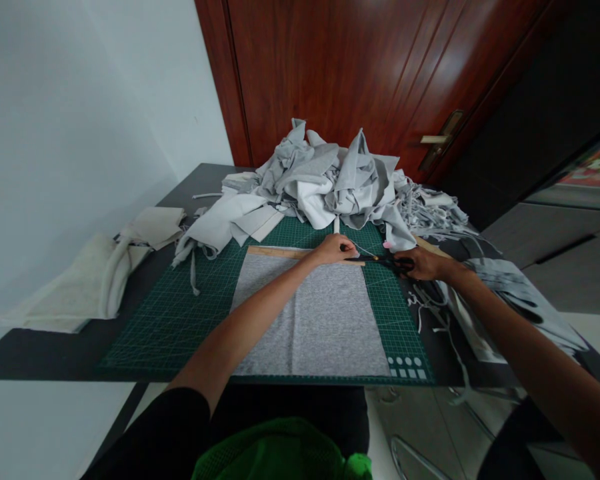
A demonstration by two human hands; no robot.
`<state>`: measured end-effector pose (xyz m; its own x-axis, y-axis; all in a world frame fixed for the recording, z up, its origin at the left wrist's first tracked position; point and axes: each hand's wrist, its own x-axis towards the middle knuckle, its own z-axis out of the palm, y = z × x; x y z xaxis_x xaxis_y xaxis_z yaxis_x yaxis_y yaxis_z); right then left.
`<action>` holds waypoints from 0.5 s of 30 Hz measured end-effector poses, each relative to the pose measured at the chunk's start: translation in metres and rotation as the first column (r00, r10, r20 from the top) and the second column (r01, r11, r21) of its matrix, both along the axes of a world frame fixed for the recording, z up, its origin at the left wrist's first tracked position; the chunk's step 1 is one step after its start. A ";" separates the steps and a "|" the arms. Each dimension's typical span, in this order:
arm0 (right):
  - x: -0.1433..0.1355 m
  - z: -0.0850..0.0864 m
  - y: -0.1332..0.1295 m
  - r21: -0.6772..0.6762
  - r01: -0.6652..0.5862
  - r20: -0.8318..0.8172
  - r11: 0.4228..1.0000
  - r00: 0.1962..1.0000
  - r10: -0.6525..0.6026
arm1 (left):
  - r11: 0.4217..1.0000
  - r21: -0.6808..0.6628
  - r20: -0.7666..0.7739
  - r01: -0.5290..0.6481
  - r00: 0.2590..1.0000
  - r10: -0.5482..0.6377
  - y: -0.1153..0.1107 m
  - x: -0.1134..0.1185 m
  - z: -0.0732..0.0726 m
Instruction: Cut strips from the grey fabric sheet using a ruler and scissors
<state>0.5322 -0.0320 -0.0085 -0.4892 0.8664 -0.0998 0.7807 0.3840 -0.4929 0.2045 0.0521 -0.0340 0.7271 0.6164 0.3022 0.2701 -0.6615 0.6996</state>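
Note:
Black scissors (386,261) are in my right hand (420,263), its fingers wrapped round the handles, with the blades pointing left. My left hand (334,249) is closed near the blade tips; a thin pale strip runs from its fingers toward the scissors, and I cannot make out exactly what it pinches. Beneath my left hand, a wooden ruler (275,252) lies along the far edge of a grey cloth (330,320). The cloth is flat on a green cutting mat (180,320).
Crumpled grey fabric (325,177) is heaped at the back, beside a pile of thin scraps (430,208). Cream cloth (90,283) lies at the left, and more grey cloth (525,293) at the right. A wooden door (330,67) stands behind the table (35,350).

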 end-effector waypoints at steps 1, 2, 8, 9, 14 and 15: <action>0.000 0.000 0.000 -0.003 0.001 -0.005 1.000 1.000 -0.001 | 1.000 -0.004 0.001 0.000 1.000 0.000 0.000 0.000 0.000; 0.000 0.001 0.000 -0.004 -0.001 -0.007 1.000 1.000 0.001 | 1.000 -0.008 0.004 0.002 1.000 -0.002 0.000 0.000 -0.001; -0.002 0.007 -0.003 0.029 -0.030 0.042 0.999 0.999 0.029 | 0.999 -0.034 0.026 0.007 1.000 -0.006 0.000 0.000 0.000; -0.002 0.007 -0.003 0.038 -0.034 0.046 0.999 0.998 0.032 | 0.999 -0.035 0.025 0.006 1.000 -0.005 0.000 0.000 0.000; -0.001 0.003 -0.003 0.050 -0.031 0.066 0.998 0.997 0.027 | 0.999 -0.036 0.027 0.003 1.000 -0.002 0.000 0.000 0.000; -0.001 0.003 -0.003 0.048 -0.032 0.071 0.998 0.997 0.028 | 0.999 -0.032 0.028 0.003 1.000 -0.002 0.000 0.000 0.000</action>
<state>0.5317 -0.0347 -0.0055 -0.5086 0.8561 -0.0920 0.8003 0.4305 -0.4174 0.2049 0.0523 -0.0339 0.7202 0.6244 0.3025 0.2489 -0.6395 0.7274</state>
